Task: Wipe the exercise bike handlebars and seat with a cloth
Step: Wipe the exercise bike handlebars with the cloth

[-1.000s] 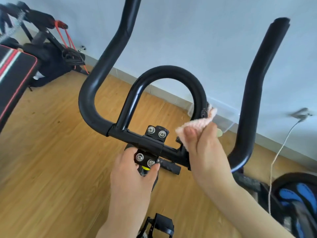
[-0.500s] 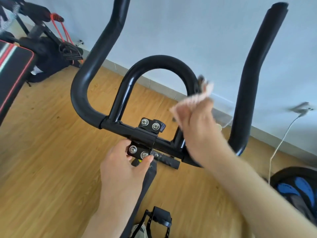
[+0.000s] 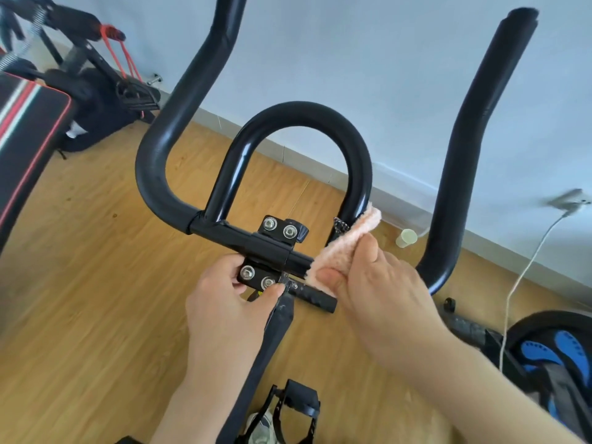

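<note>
My right hand (image 3: 378, 293) pinches the pink cloth (image 3: 344, 245) against the handlebars (image 3: 304, 123) at centre frame; my left hand (image 3: 230, 302) grips the bolted clamp (image 3: 272, 251). The fluffy cloth could snag on the bolts if I drag it leftward.

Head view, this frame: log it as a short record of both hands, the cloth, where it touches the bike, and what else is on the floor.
left hand: steadies the bolted handlebar clamp
right hand: pinches the pink cloth
cloth contact: base of the centre loop bar, right side
outer handlebar horns: untouched now
seat: out of view
floor: pedal, weight bench, white cable
</note>
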